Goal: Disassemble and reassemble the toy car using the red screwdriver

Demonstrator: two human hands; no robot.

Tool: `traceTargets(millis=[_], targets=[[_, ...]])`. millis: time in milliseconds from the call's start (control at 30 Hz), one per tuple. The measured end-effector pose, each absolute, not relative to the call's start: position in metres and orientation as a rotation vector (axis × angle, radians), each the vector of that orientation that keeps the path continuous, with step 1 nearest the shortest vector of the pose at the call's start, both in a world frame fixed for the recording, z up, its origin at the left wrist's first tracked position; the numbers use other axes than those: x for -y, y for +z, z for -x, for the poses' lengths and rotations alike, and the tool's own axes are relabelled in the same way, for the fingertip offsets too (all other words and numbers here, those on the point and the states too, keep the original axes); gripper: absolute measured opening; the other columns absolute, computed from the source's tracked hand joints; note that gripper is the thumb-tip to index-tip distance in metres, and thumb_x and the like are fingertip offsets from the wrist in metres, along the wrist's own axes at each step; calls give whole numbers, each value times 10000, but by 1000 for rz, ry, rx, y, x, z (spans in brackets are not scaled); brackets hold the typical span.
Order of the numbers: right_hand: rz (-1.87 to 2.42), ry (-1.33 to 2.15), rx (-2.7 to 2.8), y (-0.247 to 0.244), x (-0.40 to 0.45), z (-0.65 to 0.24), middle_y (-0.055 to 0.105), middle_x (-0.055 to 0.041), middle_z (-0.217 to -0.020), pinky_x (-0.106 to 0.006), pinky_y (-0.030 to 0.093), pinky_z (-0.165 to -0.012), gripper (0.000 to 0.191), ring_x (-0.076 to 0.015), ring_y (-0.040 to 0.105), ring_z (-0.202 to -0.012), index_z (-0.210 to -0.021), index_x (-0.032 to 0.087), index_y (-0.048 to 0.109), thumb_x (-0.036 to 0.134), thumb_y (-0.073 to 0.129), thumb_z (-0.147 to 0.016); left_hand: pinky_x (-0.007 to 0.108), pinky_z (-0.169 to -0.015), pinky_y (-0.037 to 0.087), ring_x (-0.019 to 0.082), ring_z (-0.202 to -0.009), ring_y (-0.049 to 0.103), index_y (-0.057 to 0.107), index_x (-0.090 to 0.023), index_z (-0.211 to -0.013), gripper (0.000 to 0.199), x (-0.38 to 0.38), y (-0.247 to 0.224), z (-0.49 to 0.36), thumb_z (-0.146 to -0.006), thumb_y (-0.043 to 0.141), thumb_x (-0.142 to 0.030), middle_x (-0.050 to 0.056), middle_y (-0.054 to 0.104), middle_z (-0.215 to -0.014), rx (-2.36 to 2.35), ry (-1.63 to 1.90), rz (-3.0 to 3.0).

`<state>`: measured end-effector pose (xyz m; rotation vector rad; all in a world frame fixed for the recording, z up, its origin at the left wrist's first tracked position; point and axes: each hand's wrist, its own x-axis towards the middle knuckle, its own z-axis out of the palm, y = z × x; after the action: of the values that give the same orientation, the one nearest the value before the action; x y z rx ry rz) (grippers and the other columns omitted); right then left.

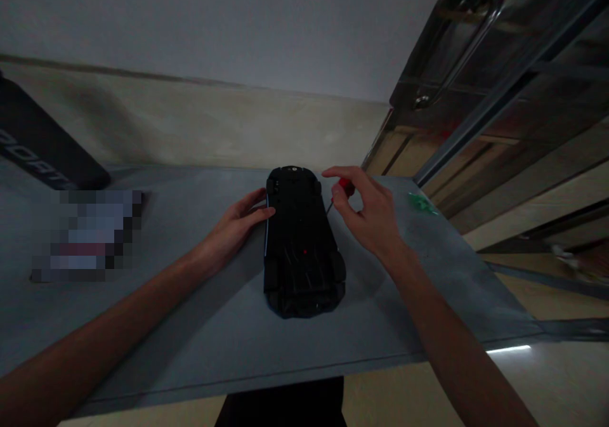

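Observation:
A black toy car (302, 236) lies upside down on the grey table (214, 344), its underside and wheels facing up. My left hand (240, 221) grips the car's left edge, thumb on the underside and fingers down the side. Beside the car's right edge, my right hand (368, 208) holds a screwdriver (346, 187) by its red handle between thumb and fingers, the index finger stretched out. The screwdriver's thin shaft slants down toward the car's right side; its tip is hard to make out.
A blurred-out flat object (90, 236) lies on the left of the table, below a dark cylinder (47, 141) with lettering. Small green pieces (422, 203) rest near the right edge. A wall (214, 122) runs behind, and a metal door (466, 52) stands at the right.

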<state>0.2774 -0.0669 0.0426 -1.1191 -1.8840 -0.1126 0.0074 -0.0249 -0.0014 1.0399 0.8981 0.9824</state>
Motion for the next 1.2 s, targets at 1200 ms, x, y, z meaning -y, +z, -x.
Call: traceTargets(millis=[1200], targets=[[1092,-81,1795,40,64,-275,658,28,-805,-339,556,-756,222,-192,593,-682,-1266,323,817,304,648,-1123,572,-1436,411,422,-1666,616,767,-220,-1591,777,26,0,-6,-865,999,-367,167,728,-1736,-907,994,-1060]])
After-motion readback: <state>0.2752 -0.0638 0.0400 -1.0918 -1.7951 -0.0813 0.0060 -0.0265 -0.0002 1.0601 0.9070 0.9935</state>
